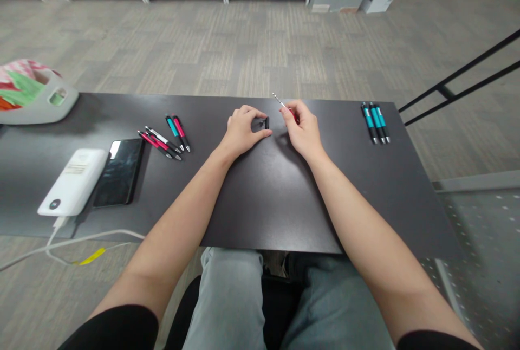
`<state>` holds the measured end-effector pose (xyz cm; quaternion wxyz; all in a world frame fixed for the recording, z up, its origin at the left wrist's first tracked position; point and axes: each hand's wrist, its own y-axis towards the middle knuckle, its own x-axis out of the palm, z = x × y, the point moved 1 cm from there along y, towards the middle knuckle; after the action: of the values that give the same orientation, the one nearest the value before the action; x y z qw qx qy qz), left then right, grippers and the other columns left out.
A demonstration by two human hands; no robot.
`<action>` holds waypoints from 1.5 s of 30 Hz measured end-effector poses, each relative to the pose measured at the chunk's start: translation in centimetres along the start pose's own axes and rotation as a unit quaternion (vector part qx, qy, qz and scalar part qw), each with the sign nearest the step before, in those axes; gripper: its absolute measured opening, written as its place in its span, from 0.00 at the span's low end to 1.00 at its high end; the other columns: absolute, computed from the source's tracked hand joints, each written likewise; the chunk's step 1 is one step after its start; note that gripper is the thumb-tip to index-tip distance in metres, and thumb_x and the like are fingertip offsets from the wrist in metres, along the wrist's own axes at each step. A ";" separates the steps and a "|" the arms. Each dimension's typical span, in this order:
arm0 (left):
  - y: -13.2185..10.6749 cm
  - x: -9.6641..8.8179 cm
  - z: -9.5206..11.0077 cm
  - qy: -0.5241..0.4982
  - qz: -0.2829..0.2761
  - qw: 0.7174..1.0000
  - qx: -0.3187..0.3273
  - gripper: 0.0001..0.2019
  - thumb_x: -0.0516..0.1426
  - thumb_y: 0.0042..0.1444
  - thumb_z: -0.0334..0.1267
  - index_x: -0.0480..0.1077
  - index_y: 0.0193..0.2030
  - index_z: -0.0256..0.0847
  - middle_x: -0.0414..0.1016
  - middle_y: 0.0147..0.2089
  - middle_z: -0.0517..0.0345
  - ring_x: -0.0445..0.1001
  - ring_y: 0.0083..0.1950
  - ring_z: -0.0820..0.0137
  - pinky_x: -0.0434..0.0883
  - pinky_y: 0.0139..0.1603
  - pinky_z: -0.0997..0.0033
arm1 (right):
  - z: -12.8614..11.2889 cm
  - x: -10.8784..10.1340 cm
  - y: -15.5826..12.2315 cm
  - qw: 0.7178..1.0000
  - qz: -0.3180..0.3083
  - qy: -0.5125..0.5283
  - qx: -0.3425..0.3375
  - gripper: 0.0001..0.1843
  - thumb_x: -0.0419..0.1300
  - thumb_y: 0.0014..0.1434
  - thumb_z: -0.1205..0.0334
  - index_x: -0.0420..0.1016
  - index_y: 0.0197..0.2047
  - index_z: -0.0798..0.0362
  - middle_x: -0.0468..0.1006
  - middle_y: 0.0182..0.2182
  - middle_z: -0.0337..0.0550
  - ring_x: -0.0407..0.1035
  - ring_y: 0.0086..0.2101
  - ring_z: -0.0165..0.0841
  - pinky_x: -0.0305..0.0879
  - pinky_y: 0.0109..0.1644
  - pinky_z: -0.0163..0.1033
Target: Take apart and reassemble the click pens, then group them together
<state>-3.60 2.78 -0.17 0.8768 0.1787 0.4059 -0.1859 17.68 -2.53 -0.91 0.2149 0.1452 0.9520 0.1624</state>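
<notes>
My left hand (242,132) rests on the dark table (268,187) with its fingers pinched round a small black pen part (263,122). Just to its right, my right hand (303,128) is closed on a red pen piece (293,114) whose thin silver refill tip (278,99) sticks up and to the left. The two hands are a few centimetres apart near the table's far edge. Several red, teal and white pens (166,137) lie to the left of my left hand. Three teal pens (376,122) lie side by side to the right.
A black phone (119,171) and a white power bank (75,181) with a cable (60,241) lie at the table's left. A grey object with a colourful bag (28,95) sits at the far left. Black metal rails (459,82) stand on the right.
</notes>
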 end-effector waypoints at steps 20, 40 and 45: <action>0.8 0.5 0.7 -0.289 0.105 0.950 0.052 0.11 0.71 0.77 0.50 0.82 0.54 0.47 0.92 0.54 0.51 0.91 0.56 0.61 0.85 0.66 0.58 | -0.6 -1.2 0.1 0.996 -0.081 -0.015 -0.040 0.32 0.64 0.76 0.21 0.81 0.42 0.43 0.77 0.34 0.40 0.65 0.35 0.39 0.70 0.49 0.47; -0.3 0.0 2.0 -0.135 0.104 0.984 0.056 0.12 0.67 0.70 0.34 0.78 0.57 0.50 0.92 0.61 0.53 0.90 0.60 0.57 0.79 0.73 0.48 | 1.4 -1.0 1.1 1.000 0.019 -0.014 0.007 0.33 0.62 0.76 0.21 0.78 0.41 0.44 0.69 0.30 0.35 0.62 0.34 0.37 0.65 0.46 0.46; -0.7 0.3 3.2 -0.023 0.051 0.997 0.044 0.21 0.68 0.70 0.35 0.77 0.67 0.56 0.93 0.64 0.58 0.82 0.73 0.49 0.61 0.81 0.35 | 1.6 -0.9 1.1 1.000 0.023 -0.002 -0.007 0.32 0.61 0.77 0.23 0.78 0.42 0.44 0.70 0.31 0.36 0.63 0.35 0.37 0.66 0.46 0.46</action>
<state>-1.67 0.63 1.47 0.8856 0.2334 0.3671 -0.1626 19.44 -1.50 -1.53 0.2137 0.1659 0.9468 0.1742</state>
